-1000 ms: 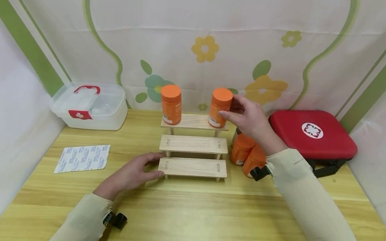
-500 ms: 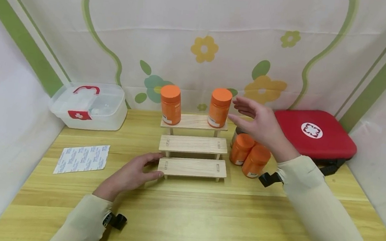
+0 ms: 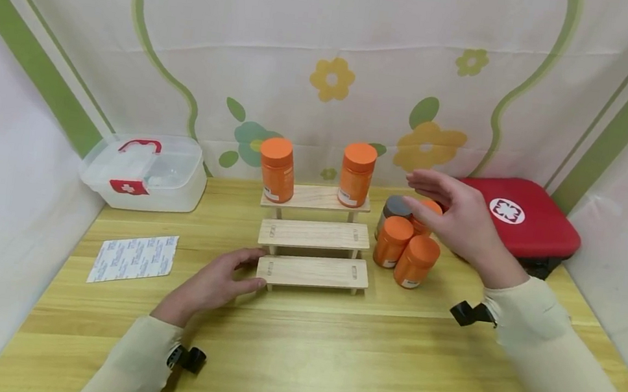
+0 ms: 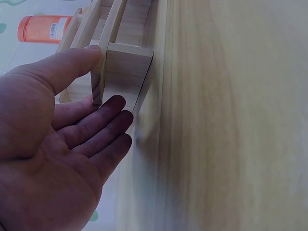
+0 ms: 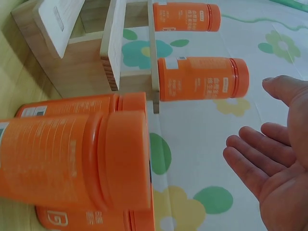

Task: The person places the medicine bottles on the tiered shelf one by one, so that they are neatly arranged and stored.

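Note:
A three-step wooden display stand point(image 3: 312, 271) stands at mid table. At the left end of its lowest step, my left hand point(image 3: 221, 279) holds the board, thumb at the front corner and index finger at the back. One orange-capped bottle point(image 3: 277, 175) is upright on the top step's left, and a second orange bottle point(image 3: 356, 178) is on its right. My right hand point(image 3: 458, 220) is raised with spread fingers and nothing in it. Below and left of that hand, several bottles cluster on the table: orange ones point(image 3: 416, 264) and one grey-capped bottle point(image 3: 397, 207).
A clear first-aid box point(image 3: 173, 195) with a red handle sits at the back left. In front of it lies a printed white sheet point(image 3: 134, 259). A red first-aid case point(image 3: 539, 230) is at the back right. Patterned fabric point(image 3: 376, 73) hangs behind the table.
My right hand has let go of the right-hand bottle on the top step and moved right, over the clustered bottles. That bottle stays upright. My left hand keeps its place.

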`<state>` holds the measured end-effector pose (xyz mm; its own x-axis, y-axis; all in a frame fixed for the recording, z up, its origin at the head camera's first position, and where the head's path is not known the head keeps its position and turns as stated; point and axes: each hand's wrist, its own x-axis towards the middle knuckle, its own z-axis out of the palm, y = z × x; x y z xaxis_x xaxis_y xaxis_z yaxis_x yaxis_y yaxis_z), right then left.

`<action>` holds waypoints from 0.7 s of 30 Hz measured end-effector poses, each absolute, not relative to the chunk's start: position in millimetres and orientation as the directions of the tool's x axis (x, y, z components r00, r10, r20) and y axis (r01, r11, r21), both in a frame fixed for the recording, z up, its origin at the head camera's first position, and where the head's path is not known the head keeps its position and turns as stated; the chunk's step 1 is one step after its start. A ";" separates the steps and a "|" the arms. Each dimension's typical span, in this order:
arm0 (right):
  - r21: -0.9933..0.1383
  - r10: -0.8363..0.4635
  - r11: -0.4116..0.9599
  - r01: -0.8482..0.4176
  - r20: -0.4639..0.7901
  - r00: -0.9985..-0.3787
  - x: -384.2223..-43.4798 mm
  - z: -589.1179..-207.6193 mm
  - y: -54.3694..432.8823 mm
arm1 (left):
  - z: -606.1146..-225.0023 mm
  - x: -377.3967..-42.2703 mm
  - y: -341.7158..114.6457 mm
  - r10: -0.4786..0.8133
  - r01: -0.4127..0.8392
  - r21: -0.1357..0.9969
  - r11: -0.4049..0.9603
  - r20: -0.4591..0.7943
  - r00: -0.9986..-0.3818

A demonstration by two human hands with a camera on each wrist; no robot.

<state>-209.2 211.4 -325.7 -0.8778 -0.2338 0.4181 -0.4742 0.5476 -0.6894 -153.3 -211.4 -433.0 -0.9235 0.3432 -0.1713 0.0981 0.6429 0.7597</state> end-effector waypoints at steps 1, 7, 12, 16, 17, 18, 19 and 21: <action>-0.683 -0.234 0.553 -0.476 0.421 -0.876 -207.4 -325.6 213.8 | -432.8 -153.3 -211.5 0.342 0.096 0.760 0.643 -0.172 -0.924; -0.688 -0.235 0.546 -0.477 0.421 -0.876 -199.4 -329.1 229.5 | -433.6 -153.7 -212.3 0.340 0.100 0.757 0.646 -0.168 -0.925; -0.692 -0.217 0.559 -0.458 0.411 -0.885 -192.2 -334.3 242.4 | -433.8 -154.0 -212.0 0.345 0.106 0.755 0.647 -0.166 -0.924; -0.683 -0.203 0.569 -0.458 0.423 -0.883 -186.4 -340.3 249.8 | -433.7 -153.9 -211.9 0.344 0.106 0.753 0.649 -0.167 -0.924; -0.682 -0.201 0.571 -0.458 0.425 -0.883 -184.9 -341.9 251.2 | -433.8 -154.0 -211.8 0.345 0.107 0.752 0.650 -0.167 -0.924; -0.682 -0.198 0.573 -0.454 0.422 -0.885 -183.4 -343.5 252.7 | -434.0 -154.2 -211.7 0.344 0.105 0.753 0.650 -0.168 -0.924; -0.686 -0.192 0.575 -0.447 0.417 -0.888 -181.9 -345.3 254.3 | -434.2 -154.5 -211.6 0.345 0.105 0.753 0.650 -0.168 -0.924; -0.698 -0.180 0.576 -0.425 0.399 -0.899 -179.1 -348.7 257.1 | -434.5 -155.0 -211.3 0.351 0.113 0.753 0.648 -0.163 -0.922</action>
